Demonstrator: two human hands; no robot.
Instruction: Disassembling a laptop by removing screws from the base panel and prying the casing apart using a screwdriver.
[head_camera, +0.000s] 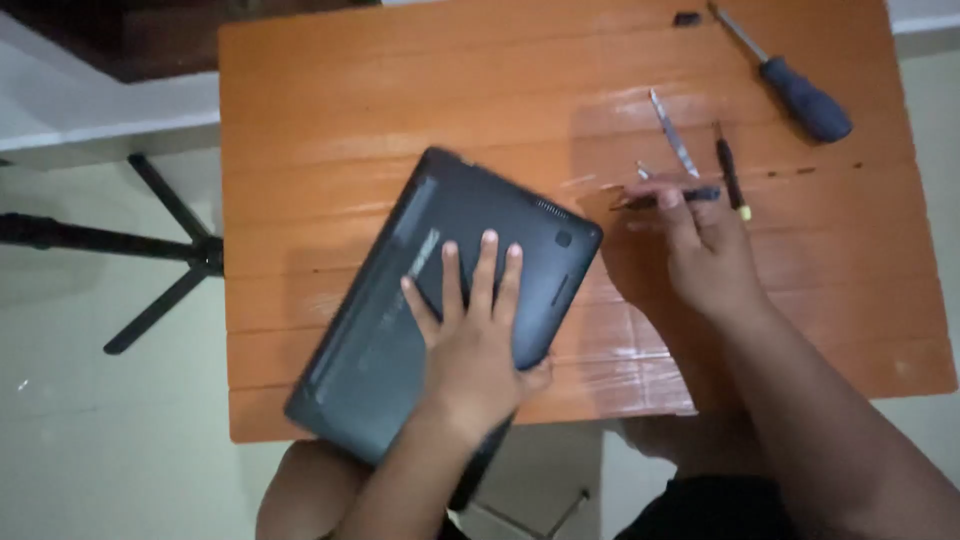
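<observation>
A dark grey laptop (400, 330) lies upside down and slanted on the orange wooden table (400, 90), its near corner hanging over the front edge. My left hand (478, 335) rests flat on its underside with the fingers spread. To the right, my right hand (705, 255) pinches a small dark screwdriver (665, 198) that lies crosswise just above the tabletop.
A blue-handled screwdriver (795, 88) lies at the back right. A metal pair of tweezers (673, 132) and a thin dark tool with a yellow tip (731, 176) lie beside my right hand. A small black piece (686, 18) sits near the far edge. A black tripod (150, 250) stands on the floor to the left.
</observation>
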